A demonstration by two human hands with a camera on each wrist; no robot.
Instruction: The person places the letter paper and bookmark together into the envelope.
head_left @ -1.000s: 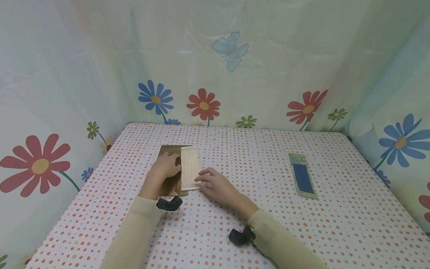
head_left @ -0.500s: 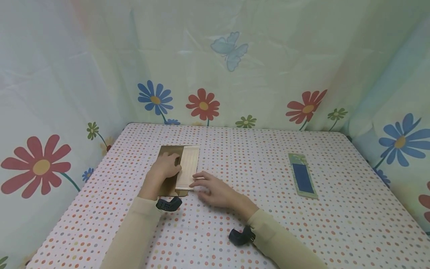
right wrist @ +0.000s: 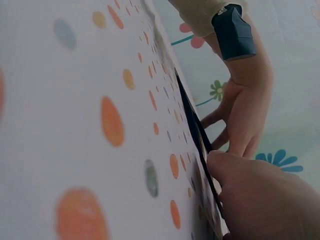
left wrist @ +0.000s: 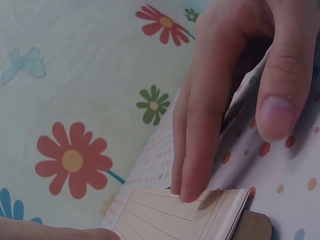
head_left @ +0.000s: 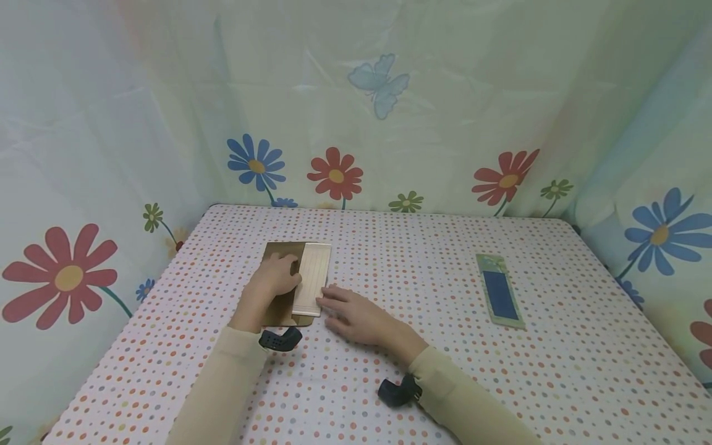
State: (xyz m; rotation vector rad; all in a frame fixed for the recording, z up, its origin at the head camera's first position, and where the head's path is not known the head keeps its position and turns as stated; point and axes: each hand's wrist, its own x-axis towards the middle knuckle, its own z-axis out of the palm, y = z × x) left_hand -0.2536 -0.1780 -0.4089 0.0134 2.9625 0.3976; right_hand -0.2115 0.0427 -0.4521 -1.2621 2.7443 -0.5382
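Left of the frame's centre, one lined pad (head_left: 313,278) lies on one brown board (head_left: 285,248). Two hands, each grip loose: left hand (head_left: 272,276) on the board, right hand (head_left: 358,315) touching the pad's edge. One green-and-blue strip (head_left: 500,293) lies centre-right on the counter (head_left: 411,266).

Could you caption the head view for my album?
Left hand on a brown board, right hand touching the lined notepad atop it; a green and blue strip lies apart on dotted cloth.

The head view looks forward and down, while both wrist views see the same tabletop (head_left: 423,266) up close.
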